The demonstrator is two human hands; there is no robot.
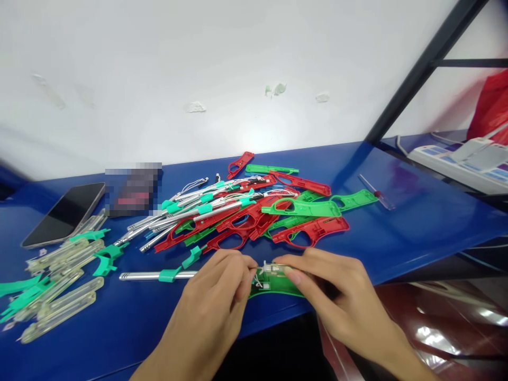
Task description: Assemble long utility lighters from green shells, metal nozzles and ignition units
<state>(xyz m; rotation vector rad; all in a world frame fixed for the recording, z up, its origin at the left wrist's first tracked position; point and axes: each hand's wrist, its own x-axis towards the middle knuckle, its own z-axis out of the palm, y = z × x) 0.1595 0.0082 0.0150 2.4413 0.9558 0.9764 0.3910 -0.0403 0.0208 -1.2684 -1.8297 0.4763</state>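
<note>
- our right hand [337,291] grips the green casing [284,286] near the table's [405,227] front edge;
- our left hand [218,296] meets the casing's left end; we cannot tell its grip.

Spread over the surface [420,217], before the wall [238,69].
Behind left hand [216,296] and right hand [337,286], heaped casings [305,208], tubes [178,218] at their left; farther left, phone [65,214] behind loose pieces [57,289]; to the right, screwdriver [380,196].
</note>
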